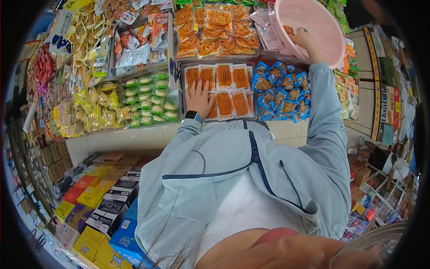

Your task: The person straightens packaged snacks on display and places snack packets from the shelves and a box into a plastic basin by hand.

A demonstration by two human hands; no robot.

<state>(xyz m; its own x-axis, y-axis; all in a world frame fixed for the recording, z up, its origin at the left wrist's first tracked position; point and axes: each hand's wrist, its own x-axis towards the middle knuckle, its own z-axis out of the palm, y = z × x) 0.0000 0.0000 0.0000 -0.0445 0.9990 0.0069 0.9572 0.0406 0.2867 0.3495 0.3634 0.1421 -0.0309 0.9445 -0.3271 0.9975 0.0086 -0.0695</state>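
Keeping the left hand (199,99) light is what its touch on the stick packets (225,99) seems to call for: pressure is best spread over the fingertips, so that the rows are not pushed askew and the contents are not bent. Its fingers are laid nearly straight and slightly parted over the left part of the clear-walled tray (255,103), with nothing seen clasped in them. By the right hand (308,44) the pink basin (318,22) appears to be gripped at its near left rim, fingers closed about the wall; whether the small orange packet (289,30) beside them is also pinched cannot be told. A level basin is advisable, lest its load slide. The stick packets are set in two rows in the tray, between green-and-white packs (152,101) and blue packets (282,92). Slim orange-brown sticks are shown side by side through clear film, framed by pale margins; some packets are overlapped at their edges, and some are partly covered by the left hand.
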